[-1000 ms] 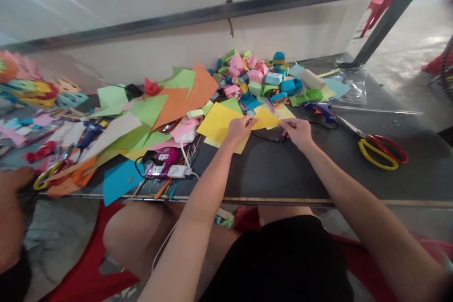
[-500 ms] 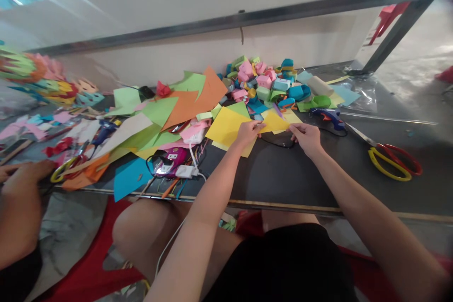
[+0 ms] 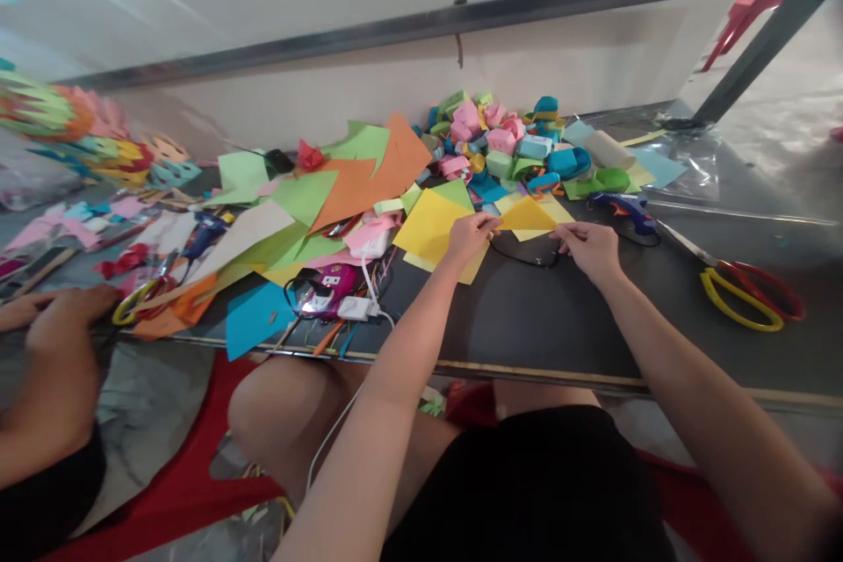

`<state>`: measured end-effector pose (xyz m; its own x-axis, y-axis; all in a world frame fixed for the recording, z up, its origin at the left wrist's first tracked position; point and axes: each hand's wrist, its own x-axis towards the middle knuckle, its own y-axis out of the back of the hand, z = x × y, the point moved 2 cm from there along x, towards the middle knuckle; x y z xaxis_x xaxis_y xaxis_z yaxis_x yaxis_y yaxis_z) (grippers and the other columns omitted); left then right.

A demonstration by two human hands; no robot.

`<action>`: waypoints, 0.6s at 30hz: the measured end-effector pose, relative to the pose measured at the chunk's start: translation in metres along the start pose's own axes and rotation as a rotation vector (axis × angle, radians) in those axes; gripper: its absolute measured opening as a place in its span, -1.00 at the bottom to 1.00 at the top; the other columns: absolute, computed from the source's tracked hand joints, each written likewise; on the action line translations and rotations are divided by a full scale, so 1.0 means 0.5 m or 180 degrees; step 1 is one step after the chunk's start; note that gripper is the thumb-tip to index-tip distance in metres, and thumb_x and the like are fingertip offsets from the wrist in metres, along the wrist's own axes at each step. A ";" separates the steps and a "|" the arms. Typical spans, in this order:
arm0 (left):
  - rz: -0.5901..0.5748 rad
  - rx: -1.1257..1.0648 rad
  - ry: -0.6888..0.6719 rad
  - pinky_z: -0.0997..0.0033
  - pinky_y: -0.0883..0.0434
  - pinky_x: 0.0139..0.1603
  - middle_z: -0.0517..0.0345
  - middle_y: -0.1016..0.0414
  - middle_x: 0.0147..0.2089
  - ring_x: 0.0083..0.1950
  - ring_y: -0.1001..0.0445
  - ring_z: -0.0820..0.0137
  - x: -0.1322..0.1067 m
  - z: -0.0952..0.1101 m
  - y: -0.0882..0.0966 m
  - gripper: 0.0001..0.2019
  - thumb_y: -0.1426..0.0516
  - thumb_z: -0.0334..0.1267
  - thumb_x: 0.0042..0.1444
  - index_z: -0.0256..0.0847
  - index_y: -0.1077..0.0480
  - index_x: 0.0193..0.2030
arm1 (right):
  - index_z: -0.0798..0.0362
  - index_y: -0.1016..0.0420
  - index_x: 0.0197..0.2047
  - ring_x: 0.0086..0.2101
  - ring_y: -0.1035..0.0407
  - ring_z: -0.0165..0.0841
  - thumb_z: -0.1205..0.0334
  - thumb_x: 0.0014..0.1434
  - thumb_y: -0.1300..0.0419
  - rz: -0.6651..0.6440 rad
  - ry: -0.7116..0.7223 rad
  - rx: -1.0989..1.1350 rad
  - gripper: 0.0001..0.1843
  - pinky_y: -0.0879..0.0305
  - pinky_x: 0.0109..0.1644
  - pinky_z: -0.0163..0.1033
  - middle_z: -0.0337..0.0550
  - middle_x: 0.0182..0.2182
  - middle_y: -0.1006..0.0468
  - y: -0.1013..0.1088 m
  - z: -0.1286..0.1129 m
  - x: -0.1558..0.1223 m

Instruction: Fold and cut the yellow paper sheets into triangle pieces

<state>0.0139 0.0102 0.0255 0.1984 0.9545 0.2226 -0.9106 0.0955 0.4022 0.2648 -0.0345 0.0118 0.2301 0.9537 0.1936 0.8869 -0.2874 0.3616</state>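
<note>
Between my two hands is a piece of yellow paper (image 3: 528,215), folded into a roughly triangular shape. My left hand (image 3: 472,237) pinches its left corner, with the fingers closed. At the right corner my right hand (image 3: 589,248) grips it between thumb and fingers. Flat yellow sheets (image 3: 428,228) lie on the table beside and under my left hand. A paler yellow piece (image 3: 559,211) shows just behind the folded paper. Under the hands a black cable (image 3: 523,262) curves across the dark tabletop (image 3: 546,316).
Behind my hands rises a pile of small folded paper pieces (image 3: 500,140). To the right are a blue glue gun (image 3: 625,209) and large scissors (image 3: 738,285). A purple power strip (image 3: 329,285) sits at left. Further left, a co-worker's hand (image 3: 75,303) rests by other scissors.
The view has shifted slightly, so things sit a little further right. My hands still hold the yellow paper at both ends, and its folded shape shows more fully.
</note>
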 end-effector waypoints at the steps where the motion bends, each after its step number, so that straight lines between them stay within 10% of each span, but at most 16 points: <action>1: -0.0006 0.0027 0.0007 0.45 -0.37 -0.23 0.15 -0.62 -0.39 -0.39 -0.51 0.48 0.000 -0.002 -0.001 -0.79 -0.19 -0.16 0.27 -0.19 -0.53 -0.35 | 0.08 -0.73 -0.28 -0.56 -0.47 -0.41 -0.04 0.14 -0.33 -0.0013 -0.0013 -0.0006 -0.66 -0.36 -0.48 -0.32 -0.05 -0.35 -0.73 0.000 -0.001 0.000; 18: -0.0090 0.0123 -0.0001 0.42 -0.27 -0.37 0.13 -0.57 -0.48 -0.50 -0.36 0.48 0.004 -0.011 0.002 -0.50 -0.16 0.23 0.21 -0.20 -0.55 -0.42 | 0.07 -0.71 -0.34 -0.57 -0.47 -0.41 0.08 0.19 -0.30 -0.0007 -0.0082 -0.0280 -0.75 -0.32 -0.45 -0.31 -0.09 -0.38 -0.72 -0.004 -0.001 0.005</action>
<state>0.0114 0.0135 0.0213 0.2240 0.9515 0.2110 -0.8899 0.1114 0.4424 0.2636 -0.0318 0.0121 0.2394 0.9560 0.1696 0.8492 -0.2908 0.4409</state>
